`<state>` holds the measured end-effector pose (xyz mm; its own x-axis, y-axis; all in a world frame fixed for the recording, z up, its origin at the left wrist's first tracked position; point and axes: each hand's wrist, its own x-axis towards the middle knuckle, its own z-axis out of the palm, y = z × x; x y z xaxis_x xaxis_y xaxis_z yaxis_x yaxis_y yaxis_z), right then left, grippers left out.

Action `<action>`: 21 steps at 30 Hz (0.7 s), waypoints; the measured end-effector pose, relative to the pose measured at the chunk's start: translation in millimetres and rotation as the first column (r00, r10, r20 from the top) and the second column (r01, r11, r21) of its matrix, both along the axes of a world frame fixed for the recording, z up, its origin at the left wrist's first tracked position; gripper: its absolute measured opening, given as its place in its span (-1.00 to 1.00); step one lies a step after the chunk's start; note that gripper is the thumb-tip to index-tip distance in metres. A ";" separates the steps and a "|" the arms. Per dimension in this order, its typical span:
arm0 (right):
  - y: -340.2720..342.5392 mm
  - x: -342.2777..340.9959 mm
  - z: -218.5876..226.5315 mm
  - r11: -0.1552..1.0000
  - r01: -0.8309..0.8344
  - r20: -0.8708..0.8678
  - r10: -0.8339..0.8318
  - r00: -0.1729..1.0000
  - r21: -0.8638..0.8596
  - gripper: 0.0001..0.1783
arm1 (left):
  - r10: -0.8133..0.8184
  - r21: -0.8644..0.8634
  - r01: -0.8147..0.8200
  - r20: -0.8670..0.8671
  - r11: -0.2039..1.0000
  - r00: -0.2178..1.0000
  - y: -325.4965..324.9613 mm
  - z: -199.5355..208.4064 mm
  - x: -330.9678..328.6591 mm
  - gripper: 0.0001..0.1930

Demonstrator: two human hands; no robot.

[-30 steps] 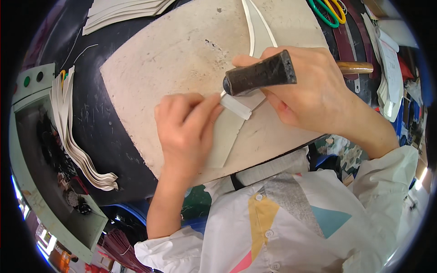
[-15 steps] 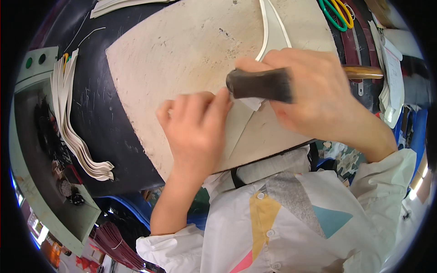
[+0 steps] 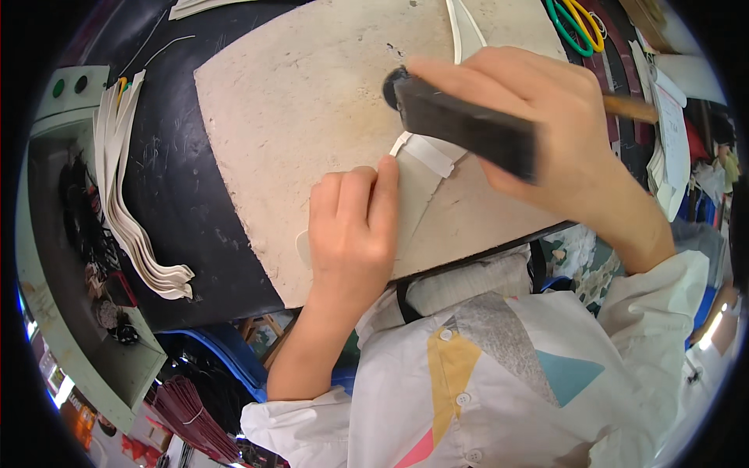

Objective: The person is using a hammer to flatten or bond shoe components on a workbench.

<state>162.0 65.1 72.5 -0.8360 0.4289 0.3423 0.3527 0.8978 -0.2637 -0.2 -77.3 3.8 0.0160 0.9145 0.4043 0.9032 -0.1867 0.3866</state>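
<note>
My right hand (image 3: pixel 558 129) is wrapped round a hammer (image 3: pixel 468 132) with a dark metal head, close up by the head. Its wooden handle sticks out beyond the hand to the right. The head is slightly blurred and hangs over the pale board (image 3: pixel 312 93). Flat on a thin off-white piece (image 3: pixel 417 175) with a white edge lies my left hand (image 3: pixel 355 222), fingers stretched out side by side. The index fingertip touches the piece's white edge, just below the hammer head. My left hand and the hammer hide parts of this piece.
A bundle of off-white strips (image 3: pixel 117 187) lies on the black tabletop (image 3: pixel 168 156) at left, beside a grey metal tray (image 3: pixel 51 242). Scissors with green and yellow handles (image 3: pixel 573 27) are at the far right. Papers (image 3: pixel 667 125) hang at the right edge.
The hammer has risen away from the piece, its head tilting and moving up. My left hand has shifted a little right, its fingers straighter, uncovering more of the piece's white edge.
</note>
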 end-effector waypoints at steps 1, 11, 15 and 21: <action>-3.0 -1.4 1.4 0.999 0.027 -0.058 -0.028 0.998 -0.026 -0.41 | -0.005 0.018 0.004 0.026 1.000 1.000 -0.6 -1.8 -1.3 -0.55; -16.6 4.2 -15.5 0.994 -0.038 0.026 0.041 0.999 -0.098 -0.40 | 0.016 -0.068 -0.007 0.127 0.998 0.992 -11.3 3.2 -8.4 -0.66; -13.6 -1.8 -5.4 0.999 -0.011 -0.004 0.011 1.000 -0.052 -0.38 | 0.013 -0.122 -0.002 0.089 0.992 0.996 -20.7 7.3 -17.1 -0.72; -16.2 -8.5 -5.9 0.996 -0.068 0.054 0.072 0.996 -0.062 -0.40 | -0.055 -0.165 0.078 0.138 0.983 0.989 -23.9 17.5 -30.5 -0.70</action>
<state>153.5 48.9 66.6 -0.8817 0.3870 0.2698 0.3052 0.9040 -0.2993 -30.8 -101.2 21.3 0.0354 0.9686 0.2461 0.8296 -0.1658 0.5332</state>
